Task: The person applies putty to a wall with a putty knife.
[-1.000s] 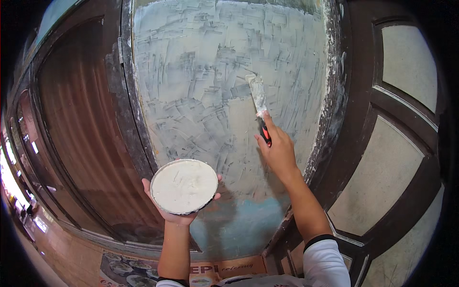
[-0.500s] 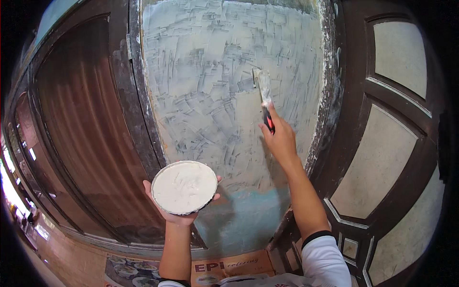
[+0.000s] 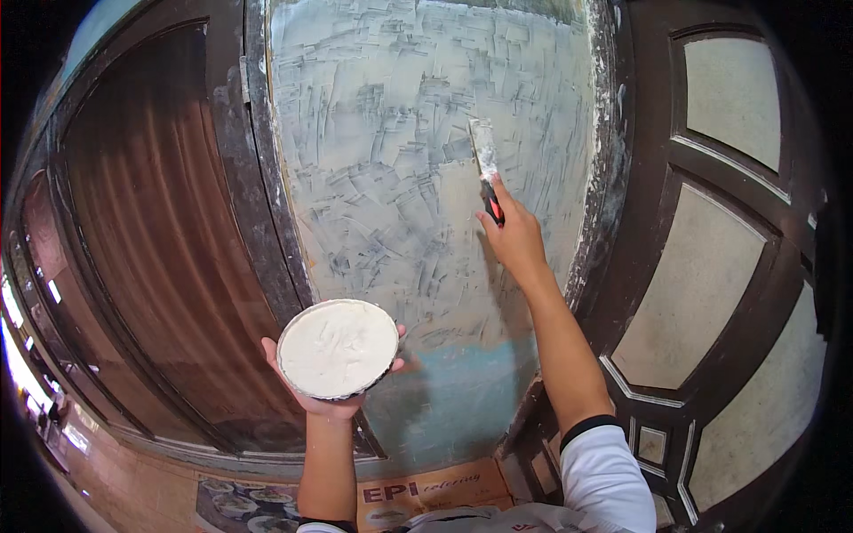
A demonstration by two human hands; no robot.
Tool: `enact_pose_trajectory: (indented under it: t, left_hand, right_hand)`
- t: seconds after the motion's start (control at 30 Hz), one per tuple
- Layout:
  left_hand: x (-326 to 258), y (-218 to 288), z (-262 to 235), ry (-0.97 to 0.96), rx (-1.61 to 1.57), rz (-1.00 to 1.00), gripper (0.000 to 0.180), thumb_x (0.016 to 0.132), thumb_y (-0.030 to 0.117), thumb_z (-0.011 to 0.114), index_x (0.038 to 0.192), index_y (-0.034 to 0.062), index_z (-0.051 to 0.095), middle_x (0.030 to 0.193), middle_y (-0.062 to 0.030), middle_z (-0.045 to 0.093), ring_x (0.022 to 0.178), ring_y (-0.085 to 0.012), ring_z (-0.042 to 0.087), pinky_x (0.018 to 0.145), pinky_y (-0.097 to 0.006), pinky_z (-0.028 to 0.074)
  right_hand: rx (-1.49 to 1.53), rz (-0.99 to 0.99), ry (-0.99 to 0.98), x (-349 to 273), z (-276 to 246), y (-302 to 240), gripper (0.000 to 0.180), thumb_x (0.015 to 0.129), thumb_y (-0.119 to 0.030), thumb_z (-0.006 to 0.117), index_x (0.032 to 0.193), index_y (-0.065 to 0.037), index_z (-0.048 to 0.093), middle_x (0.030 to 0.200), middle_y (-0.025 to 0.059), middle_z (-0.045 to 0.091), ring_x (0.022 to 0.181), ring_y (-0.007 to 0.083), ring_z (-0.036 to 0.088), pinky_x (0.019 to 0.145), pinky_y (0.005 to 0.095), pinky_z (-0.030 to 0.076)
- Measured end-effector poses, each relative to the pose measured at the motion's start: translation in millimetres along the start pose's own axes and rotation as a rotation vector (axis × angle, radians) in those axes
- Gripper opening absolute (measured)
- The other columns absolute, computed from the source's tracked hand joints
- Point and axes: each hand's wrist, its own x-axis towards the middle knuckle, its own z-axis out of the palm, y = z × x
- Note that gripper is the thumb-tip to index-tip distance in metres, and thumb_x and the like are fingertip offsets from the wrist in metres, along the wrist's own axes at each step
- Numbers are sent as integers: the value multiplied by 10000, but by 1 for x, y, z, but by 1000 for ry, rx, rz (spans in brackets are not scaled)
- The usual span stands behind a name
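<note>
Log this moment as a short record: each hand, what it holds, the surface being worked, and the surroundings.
left hand: palm up under a round pan of white putty
right hand: grips a putty knife by its red-and-black handle, blade against the panel
panel: coated in pale streaked putty, bare blue patch at the bottom
surroundings: dark wooden frame, glazed door at right

Left hand (image 3: 330, 391) cupped palm-up — right hand (image 3: 514, 238) raised, fingers closed.
</note>
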Motion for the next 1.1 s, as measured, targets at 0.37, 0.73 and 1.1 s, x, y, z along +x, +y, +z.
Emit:
enact_pose_trajectory:
  t: [0.37,0.73,1.1]
  left_hand:
    - [-7,7,-10,-40,-34,2,1113,816,913,479,1579,109,375,1586,-364,326,1355,-737,290,825,-831,460]
    - [-12,13,-24,-11,-89,-21,1076,792,952,454,1589,232,390,1658,-292,255,1376,-767,223,963,-933,312]
    - [-9,14,-22,2,-130,-31,1123,776,972,437,1598,210,360,1630,-328,279,1375,-762,236,961,-936,311]
  right_hand:
    - [70,8,-56,-40,7,12,657,932,-204,767,1523,-67,516,1060,219,717,913,384,699,856,430,551]
    - [26,5,-83,-66,26,34,594,933,-196,763,1478,-69,562,1057,224,704,920,389,694,855,435,552]
    - [87,6,-45,-14,20,15,610,945,-217,734,1502,-81,527,1034,224,683,958,413,674,861,483,537]
